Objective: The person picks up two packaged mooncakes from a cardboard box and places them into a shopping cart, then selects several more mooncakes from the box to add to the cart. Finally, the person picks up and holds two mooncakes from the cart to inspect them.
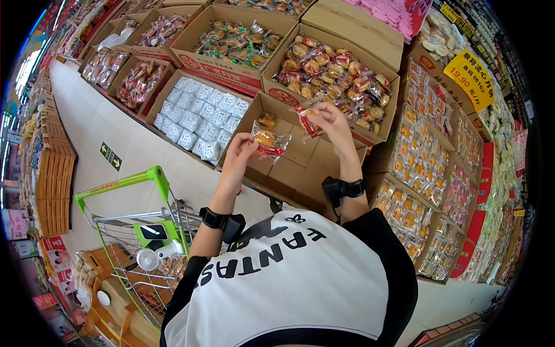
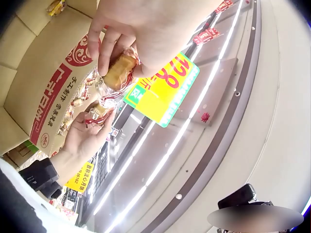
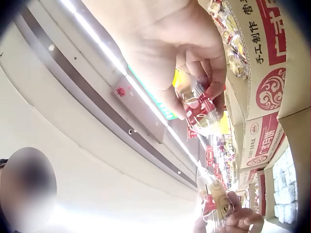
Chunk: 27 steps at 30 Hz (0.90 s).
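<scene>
My left hand point(image 1: 236, 157) pinches a wrapped mooncake point(image 1: 265, 139) by the left side of its clear and red packet. In the left wrist view, this golden mooncake point(image 2: 120, 71) lies between thumb and fingers. Opposite it, my right hand point(image 1: 334, 122) grips another wrapped mooncake point(image 1: 308, 121) in a red and clear packet. The right wrist view shows that second packet point(image 3: 200, 108) held between thumb and fingertips. Both hands are raised over a mostly bare cardboard box point(image 1: 292, 179). One loose wrapped mooncake point(image 1: 267, 120) lies near that box's far left corner.
Beyond stands a carton heaped with wrapped mooncakes point(image 1: 335, 75). White-wrapped packets point(image 1: 199, 115) fill a carton on the left, and trays of clear-wrapped cakes point(image 1: 419, 150) line the right. A green-handled shopping cart point(image 1: 121, 188) stands at my left. A yellow price sign point(image 1: 469, 78) is at upper right.
</scene>
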Tool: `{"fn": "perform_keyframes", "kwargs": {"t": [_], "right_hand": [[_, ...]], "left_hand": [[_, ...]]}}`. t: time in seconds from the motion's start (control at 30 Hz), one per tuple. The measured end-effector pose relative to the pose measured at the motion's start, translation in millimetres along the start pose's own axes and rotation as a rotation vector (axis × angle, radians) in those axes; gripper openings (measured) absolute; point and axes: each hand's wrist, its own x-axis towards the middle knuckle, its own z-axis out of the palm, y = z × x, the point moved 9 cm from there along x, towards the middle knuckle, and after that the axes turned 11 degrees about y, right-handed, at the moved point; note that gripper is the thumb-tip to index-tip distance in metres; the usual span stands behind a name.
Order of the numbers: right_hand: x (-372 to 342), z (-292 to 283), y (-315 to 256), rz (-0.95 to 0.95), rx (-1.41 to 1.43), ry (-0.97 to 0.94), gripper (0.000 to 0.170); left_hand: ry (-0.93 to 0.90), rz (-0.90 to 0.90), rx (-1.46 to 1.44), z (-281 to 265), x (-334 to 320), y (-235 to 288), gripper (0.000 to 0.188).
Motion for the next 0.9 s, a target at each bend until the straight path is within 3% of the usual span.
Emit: {"fn": "perform_keyframes", "kwargs": {"t": [0.13,0.33,0.53,0.67,0.77,0.87,0.9], "right_hand": [[-2.8,-1.0,-9.3,0.000,0.074,0.051,0.014],[-0.7,-1.2,-5.6,-0.061,-0.016,0.063,0.013],[-4.2,0.5,-1.7,0.047,-0.029,0.066,0.013],[-5.9,5.1,-5.5,-0.001,-0.042,0.033,0.012],[-11.7,19.2,-11.6,-0.052,0.045,-0.079,0.016],[-27.4,43.9,-18.8,-0.003,0.073,-0.269,0.036],[-29.7,46.6,-19.4,-0.002,0.072,-0.272,0.036]], "left_hand": [[-0.007,-0.003,0.004,1.3,-0.7,0.9,0.015],[-0.007,-0.022,-0.017,2.1,-1.6,-1.5,0.013],[-0.007,-0.026,-0.016,0.8,-1.7,-2.2,0.013],[-0.004,-0.033,-0.017,-0.4,-1.7,-3.8,0.014],[-0.002,-0.037,0.036,-1.5,-2.5,-5.7,0.014],[-0.038,-0.030,0.061,-3.0,-1.9,-10.9,0.016],[-0.036,-0.030,0.059,-3.5,-2.2,-10.9,0.016]]}}
